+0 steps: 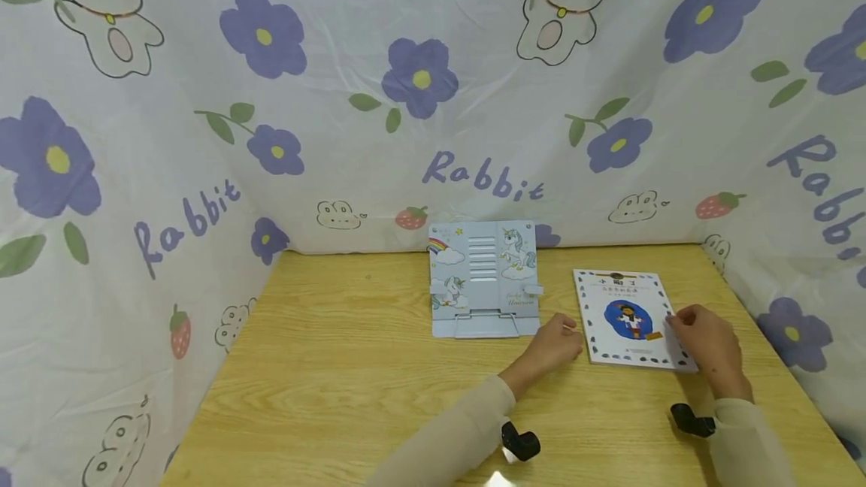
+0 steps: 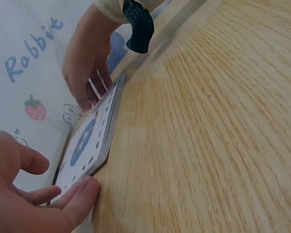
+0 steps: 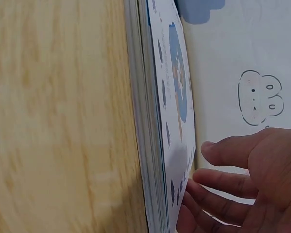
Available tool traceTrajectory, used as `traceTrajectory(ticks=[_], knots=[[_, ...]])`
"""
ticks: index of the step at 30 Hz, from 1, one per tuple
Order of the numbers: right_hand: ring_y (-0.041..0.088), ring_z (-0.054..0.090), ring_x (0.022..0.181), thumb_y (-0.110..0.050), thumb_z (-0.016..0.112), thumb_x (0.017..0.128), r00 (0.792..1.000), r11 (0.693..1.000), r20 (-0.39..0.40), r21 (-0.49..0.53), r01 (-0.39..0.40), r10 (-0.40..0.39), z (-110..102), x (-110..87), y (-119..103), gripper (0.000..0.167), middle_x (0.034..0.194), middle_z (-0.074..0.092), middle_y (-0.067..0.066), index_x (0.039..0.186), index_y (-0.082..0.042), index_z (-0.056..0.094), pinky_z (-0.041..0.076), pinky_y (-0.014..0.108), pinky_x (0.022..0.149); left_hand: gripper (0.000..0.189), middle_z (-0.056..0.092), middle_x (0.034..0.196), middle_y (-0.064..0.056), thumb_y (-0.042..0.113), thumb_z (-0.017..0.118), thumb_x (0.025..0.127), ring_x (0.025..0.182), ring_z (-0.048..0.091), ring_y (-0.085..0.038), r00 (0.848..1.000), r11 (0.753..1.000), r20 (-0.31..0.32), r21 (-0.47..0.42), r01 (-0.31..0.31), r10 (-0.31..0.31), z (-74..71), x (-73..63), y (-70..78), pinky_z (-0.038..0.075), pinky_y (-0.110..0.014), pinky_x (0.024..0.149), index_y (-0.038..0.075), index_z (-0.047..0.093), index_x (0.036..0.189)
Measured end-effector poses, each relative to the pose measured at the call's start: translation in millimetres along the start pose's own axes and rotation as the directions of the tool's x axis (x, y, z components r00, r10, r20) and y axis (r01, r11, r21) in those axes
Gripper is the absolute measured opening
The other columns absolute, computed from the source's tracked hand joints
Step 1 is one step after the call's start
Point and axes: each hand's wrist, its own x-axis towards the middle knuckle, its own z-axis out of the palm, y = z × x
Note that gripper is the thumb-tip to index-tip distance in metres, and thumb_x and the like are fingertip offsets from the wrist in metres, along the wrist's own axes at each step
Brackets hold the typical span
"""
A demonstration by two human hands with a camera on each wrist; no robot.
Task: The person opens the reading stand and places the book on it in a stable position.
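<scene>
A white-covered book (image 1: pixel 636 348) lies flat on the right side of the table, a blue oval picture at the middle of its cover. Its thick, layered page edges (image 3: pixel 144 116) face the right wrist camera. My left hand (image 1: pixel 558 343) is beside the book's left edge, and in the left wrist view its fingertips (image 2: pixel 87 187) are right at the lower corner. At the opposite edge is my right hand (image 1: pixel 707 340), its fingers along the side and its thumb (image 3: pixel 228 151) held apart from them. Left of the book stands a pale blue book stand (image 1: pixel 483 265) with unicorn drawings.
The wooden table (image 1: pixel 338 367) reaches back to a white curtain (image 1: pixel 352 13) printed with purple flowers and rabbits, which also hangs at both sides. Black straps or mounts show at the left cuff (image 1: pixel 519 442) and the right cuff (image 1: pixel 693 421).
</scene>
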Motion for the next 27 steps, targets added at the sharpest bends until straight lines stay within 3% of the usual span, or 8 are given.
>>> traceTrajectory(ticks=[5,13,20,27], knots=[[0.042,0.061,0.097,-0.031,0.057,0.108,1.000,1.000,-0.008,-0.014,-0.008,0.007,1.5,-1.7,-3.0,0.050,0.120,0.064,0.037,0.127,0.015,0.058,0.050,0.050,0.076,0.042,0.075,0.121,-0.008,0.023,0.060,0.101,0.088,0.069,-0.011,1.000,1.000,0.018,0.012,0.010,-0.010,4.3,0.6,2.3,0.056,-0.030,0.082,0.008,0.059,0.140],[0.044,0.061,0.100,-0.031,0.057,0.108,1.000,1.000,-0.005,0.000,-0.029,0.029,2.8,-3.8,-4.0,0.051,0.122,0.063,0.039,0.126,0.016,0.059,0.051,0.051,0.078,0.046,0.074,0.105,0.002,0.025,0.062,0.100,0.084,0.065,-0.009,1.000,1.000,0.020,0.013,0.012,-0.012,4.0,-0.9,3.6,0.054,-0.031,0.083,0.011,0.060,0.144],[0.044,0.060,0.101,-0.028,0.057,0.105,0.998,0.998,0.000,0.026,-0.058,0.058,7.1,-2.5,-1.3,0.052,0.123,0.061,0.039,0.130,0.018,0.055,0.051,0.049,0.077,0.045,0.074,0.109,0.000,0.024,0.063,0.099,0.091,0.070,-0.015,1.000,0.996,-0.010,-0.089,-0.004,0.003,4.8,0.7,-1.3,0.056,-0.032,0.083,0.011,0.063,0.141],[0.045,0.058,0.102,-0.027,0.057,0.106,0.995,0.994,0.047,0.065,-0.087,0.084,10.1,-0.2,0.4,0.056,0.123,0.058,0.041,0.132,0.022,0.051,0.051,0.050,0.081,0.045,0.072,0.106,-0.007,0.014,0.064,0.098,0.093,0.075,-0.024,1.000,0.954,-0.011,-0.299,0.001,-0.004,8.7,3.0,-4.8,0.063,-0.043,0.092,0.003,0.059,0.142]])
